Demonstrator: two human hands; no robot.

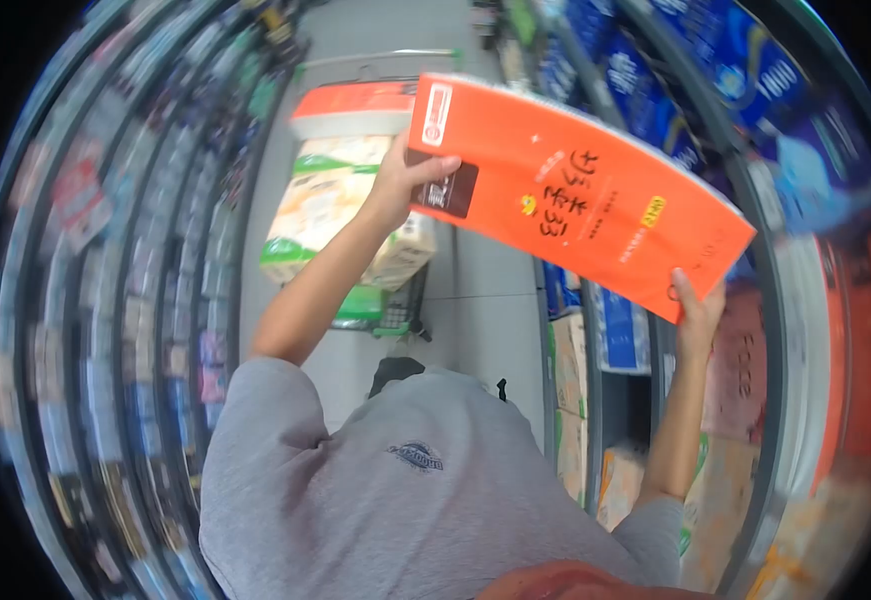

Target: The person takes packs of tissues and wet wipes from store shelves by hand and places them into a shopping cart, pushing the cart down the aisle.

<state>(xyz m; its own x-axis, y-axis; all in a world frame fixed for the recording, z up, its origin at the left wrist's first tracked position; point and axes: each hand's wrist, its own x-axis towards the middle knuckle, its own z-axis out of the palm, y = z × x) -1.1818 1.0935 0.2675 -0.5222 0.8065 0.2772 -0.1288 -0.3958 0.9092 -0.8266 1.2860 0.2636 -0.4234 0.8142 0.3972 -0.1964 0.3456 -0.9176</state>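
Observation:
Between my two hands I hold up a large flat orange pack point(595, 200) with dark handwritten-style characters, probably a tissue multipack. My left hand point(405, 185) is closed on its left end, thumb lying over the front. At the lower right corner, my right hand point(697, 308) grips the other end with the thumb on the face. The pack is tilted, its right end lower. Behind it and to the left stands a shopping cart point(395, 318) with green trim. Cream-and-green packs point(330, 195) lie in the cart, with another orange-and-white pack point(345, 108) at its far end.
Shelves with many small packaged goods point(140, 320) run along my left, blurred. The right shelves hold blue packs point(640, 100), a pink pack point(740, 370) and orange packs point(870, 340). Grey tiled floor point(480, 325) shows between the cart and the right shelf.

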